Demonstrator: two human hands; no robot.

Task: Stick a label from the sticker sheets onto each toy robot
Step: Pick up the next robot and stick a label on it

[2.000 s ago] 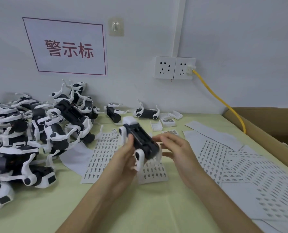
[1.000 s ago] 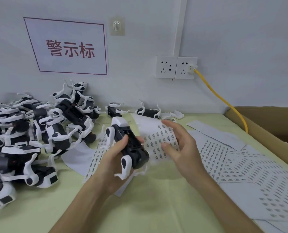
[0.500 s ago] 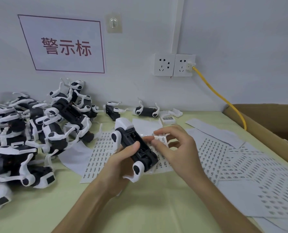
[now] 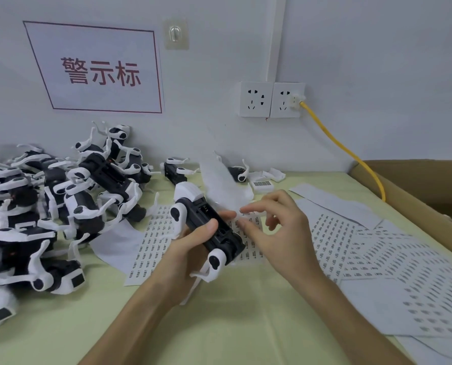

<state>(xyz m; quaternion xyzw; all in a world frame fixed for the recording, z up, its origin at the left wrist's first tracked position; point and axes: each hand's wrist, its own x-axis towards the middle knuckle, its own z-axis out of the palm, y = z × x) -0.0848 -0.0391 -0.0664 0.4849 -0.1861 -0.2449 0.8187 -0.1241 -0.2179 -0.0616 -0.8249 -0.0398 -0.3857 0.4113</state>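
The white paper sticker sheet of small printed labels (image 4: 220,186) has curled up higher behind the toy than half a second ago. The right hand (image 4: 283,233) pinches its edge between thumb and forefinger, other fingers spread. The left hand (image 4: 185,251) is wrapped around the black-and-white plastic toy robot dog (image 4: 196,209) — belly-up, just above the pale green table (image 4: 219,325).

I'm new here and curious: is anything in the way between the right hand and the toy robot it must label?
Nothing visible. The right hand is at the sticker sheet right beside the toy robot, whose dark underside faces up. Only the thumb of the left hand gripping it lies across that underside.
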